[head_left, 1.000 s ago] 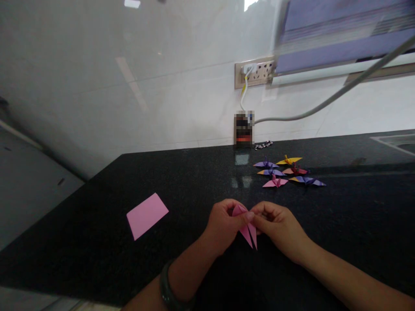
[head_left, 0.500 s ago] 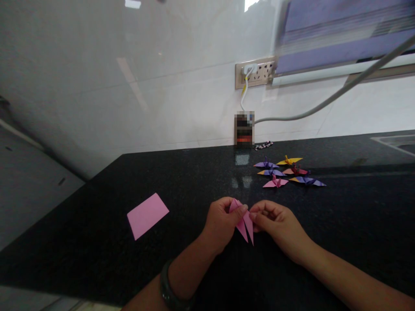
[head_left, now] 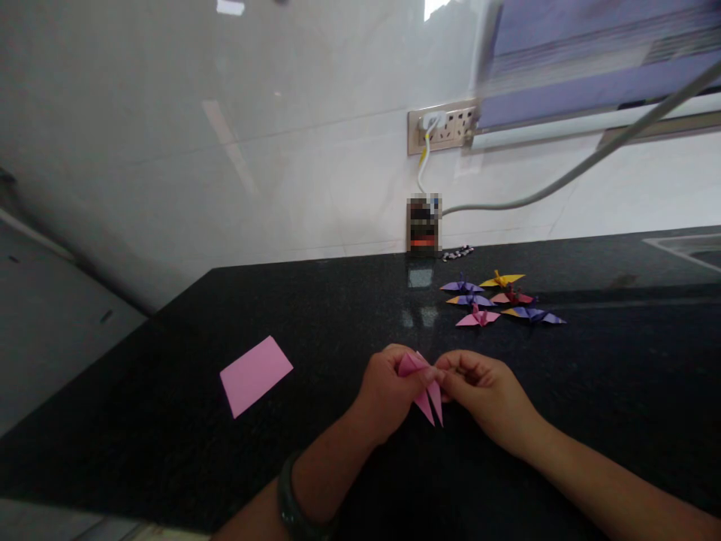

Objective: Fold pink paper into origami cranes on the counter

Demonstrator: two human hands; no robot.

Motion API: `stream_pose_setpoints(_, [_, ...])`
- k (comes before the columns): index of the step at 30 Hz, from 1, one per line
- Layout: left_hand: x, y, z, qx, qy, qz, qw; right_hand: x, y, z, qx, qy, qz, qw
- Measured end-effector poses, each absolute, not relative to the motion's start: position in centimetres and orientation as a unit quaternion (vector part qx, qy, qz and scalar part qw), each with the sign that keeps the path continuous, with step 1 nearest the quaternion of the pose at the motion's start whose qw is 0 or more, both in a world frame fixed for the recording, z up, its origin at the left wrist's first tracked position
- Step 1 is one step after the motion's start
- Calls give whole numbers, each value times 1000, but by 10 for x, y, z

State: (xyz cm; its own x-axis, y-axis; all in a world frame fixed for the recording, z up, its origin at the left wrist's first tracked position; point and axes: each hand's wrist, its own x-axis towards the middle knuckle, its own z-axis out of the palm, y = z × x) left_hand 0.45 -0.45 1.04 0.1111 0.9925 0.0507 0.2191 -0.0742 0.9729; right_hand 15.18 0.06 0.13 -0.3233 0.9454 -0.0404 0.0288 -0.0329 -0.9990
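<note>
A partly folded pink origami paper [head_left: 413,365] is held between my two hands, low in the middle of the view. Two narrow pointed flaps hang down from it, with a slit between them. My left hand [head_left: 387,394] is closed on its left side, thumb pressed over the front. At the right edge, the thumb and fingers of my right hand [head_left: 478,387] pinch the same paper. The thumbs nearly meet, and the fingertips behind the paper are hidden. Left of my hands, a flat pink sheet [head_left: 256,376] lies on the black countertop [head_left: 327,315].
Several folded paper cranes [head_left: 478,319] in purple, yellow, red and pink stand beyond my right hand. A pixelated box [head_left: 424,225] leans at the wall beside a beaded strand [head_left: 458,254]. A grey cable [head_left: 529,200] runs off right; a socket [head_left: 444,128] is above.
The folded pink paper has tilted slightly, and its lower points have shifted a little right. My left thumb has moved right, closer to my right thumb. Both hands keep their hold.
</note>
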Motion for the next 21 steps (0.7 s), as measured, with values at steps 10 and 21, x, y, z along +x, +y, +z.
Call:
stream_pose_setpoints(10, [7, -6, 13, 574, 531, 408, 471, 149, -1, 4, -439, -556, 575, 409])
stream_pose_setpoints(21, [5, -5, 10, 601, 512, 430, 437, 151, 1, -1, -451, -562, 566, 401])
